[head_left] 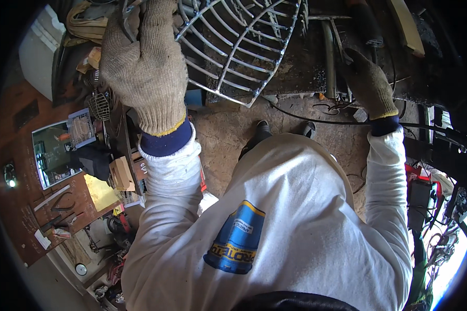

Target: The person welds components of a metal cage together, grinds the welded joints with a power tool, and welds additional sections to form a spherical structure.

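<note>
A curved grid of welded metal rods [232, 50] stands at the top middle, over the front edge of the dark workbench [296, 85]. Close by its left side is my left hand [145, 67], in a knitted beige work glove. Its fingers are curled around a dark, curved metal piece whose kind I cannot make out; the upper frame edge cuts it off. Farther right, my right hand [367, 83], gloved alike, is closed at the handle of a chipping hammer [336, 35] with a thin crosswise head. Shadow partly hides those fingers.
Beside the hammer lies a metal tube [329, 62]. A dark-bodied power tool [366, 26] and a flat wooden bar [406, 28] are beyond my right hand. A black cable [321, 118] runs along the bench front. At left, a brown board [21, 171] carries a mirror [54, 150].
</note>
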Available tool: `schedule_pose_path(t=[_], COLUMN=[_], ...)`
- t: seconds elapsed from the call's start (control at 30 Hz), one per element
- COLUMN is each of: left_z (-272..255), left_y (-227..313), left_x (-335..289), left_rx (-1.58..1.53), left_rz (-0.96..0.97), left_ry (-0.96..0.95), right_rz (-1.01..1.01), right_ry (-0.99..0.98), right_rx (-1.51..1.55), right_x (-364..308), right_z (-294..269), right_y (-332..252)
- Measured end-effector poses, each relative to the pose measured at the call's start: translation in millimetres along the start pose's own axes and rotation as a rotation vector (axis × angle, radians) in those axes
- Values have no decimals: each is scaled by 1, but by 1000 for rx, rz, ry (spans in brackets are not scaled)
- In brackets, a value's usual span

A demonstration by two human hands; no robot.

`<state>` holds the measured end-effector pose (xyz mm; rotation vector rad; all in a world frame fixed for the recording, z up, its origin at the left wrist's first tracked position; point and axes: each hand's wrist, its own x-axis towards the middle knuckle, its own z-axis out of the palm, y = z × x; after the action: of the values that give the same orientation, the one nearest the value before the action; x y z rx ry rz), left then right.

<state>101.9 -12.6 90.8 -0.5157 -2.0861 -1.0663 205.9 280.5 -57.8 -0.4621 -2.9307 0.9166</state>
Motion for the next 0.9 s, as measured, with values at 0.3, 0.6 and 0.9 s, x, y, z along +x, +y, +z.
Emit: schedule_pose_path(t=[0.3,0.6,0.9], left_z=[4,-5,-4], left_y=[-12,-39,-21], left_x=[2,7,8], left_rx=[-399,-557,-565], left_rz=[-155,-336,-435], left_ry=[-9,-90,-87], right_rz=[7,31,59], right_ry=[0,-25,-47], right_rx=[13,25,37], right_x=[1,4,6], right_z=[0,-4,-5], right_y=[0,-2,-1])
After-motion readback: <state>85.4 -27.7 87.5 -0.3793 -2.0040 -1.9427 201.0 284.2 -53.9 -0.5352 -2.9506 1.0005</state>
